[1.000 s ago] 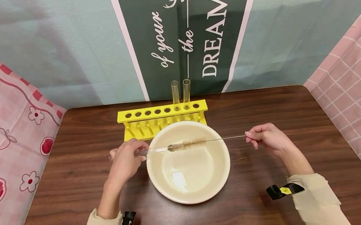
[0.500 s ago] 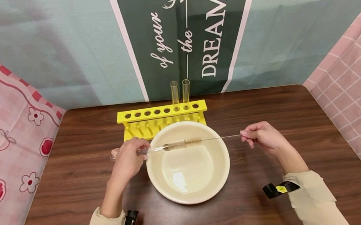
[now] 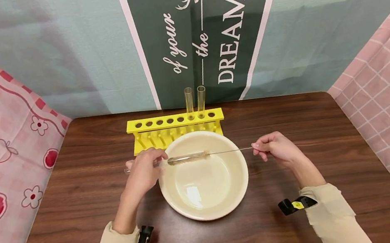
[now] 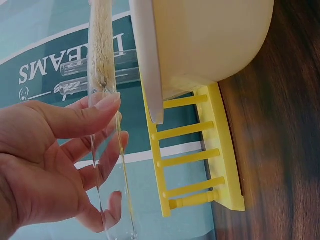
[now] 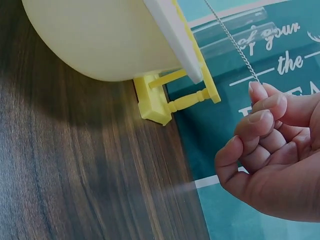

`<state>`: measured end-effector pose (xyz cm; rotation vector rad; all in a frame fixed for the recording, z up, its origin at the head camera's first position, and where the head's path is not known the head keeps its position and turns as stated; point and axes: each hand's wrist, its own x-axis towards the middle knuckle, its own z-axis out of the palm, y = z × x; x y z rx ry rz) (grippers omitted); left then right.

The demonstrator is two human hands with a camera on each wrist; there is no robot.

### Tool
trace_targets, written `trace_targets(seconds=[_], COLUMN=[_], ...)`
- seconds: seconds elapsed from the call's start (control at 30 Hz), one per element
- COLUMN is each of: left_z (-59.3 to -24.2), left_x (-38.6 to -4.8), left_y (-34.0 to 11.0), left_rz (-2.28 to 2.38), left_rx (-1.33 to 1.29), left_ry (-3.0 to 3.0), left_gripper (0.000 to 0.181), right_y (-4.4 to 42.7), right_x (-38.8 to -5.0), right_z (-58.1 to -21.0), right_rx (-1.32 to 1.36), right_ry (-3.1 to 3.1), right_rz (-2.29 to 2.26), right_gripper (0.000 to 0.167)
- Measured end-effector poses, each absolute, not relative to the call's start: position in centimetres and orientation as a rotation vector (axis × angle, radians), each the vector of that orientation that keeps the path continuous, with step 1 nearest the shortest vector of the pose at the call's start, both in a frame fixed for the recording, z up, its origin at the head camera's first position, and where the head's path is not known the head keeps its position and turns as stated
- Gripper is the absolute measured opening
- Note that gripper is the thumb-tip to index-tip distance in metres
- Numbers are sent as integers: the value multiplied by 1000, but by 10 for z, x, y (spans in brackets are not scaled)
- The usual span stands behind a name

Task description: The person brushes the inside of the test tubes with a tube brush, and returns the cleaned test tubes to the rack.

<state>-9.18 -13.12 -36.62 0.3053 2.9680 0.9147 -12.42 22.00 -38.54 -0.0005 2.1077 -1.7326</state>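
Note:
My left hand [image 3: 144, 172] grips a clear glass test tube [image 4: 120, 200] held level over the left rim of a cream basin [image 3: 205, 187]. Inside the tube sits the bristle head of a test tube brush [image 4: 102, 45], its tip near my left thumb. From the tube's mouth, above the basin, the brush's thin twisted wire [image 5: 232, 40] runs to the right. My right hand [image 3: 276, 149] pinches the end of that wire between thumb and fingertips, just right of the basin. The tube's closed end sticks out beyond my left palm.
Behind the basin stands a yellow test tube rack [image 3: 174, 120], partly hidden by the basin. Two glass test tubes [image 3: 201, 101] stand upright toward its right end. A brown wooden table [image 3: 292, 115] lies beneath, with hanging cloths [image 3: 93, 48] at the back and sides.
My right hand has moved left, and the bristles, partly outside the tube before, have slid almost wholly into it. My left hand has shifted slightly right with the tube.

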Motion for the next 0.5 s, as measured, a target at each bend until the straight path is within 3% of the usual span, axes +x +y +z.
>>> trace_targets(seconds=[0.5], left_z=[-367], left_x=[-93], left_y=[-121], left_rz=[866], left_rx=[341], left_ry=[2969], left_gripper=[29], right_y=[212], right_x=[-124], right_z=[-385], right_rx=[-45], right_ry=[2140], right_rz=[-1676], right_gripper=[22])
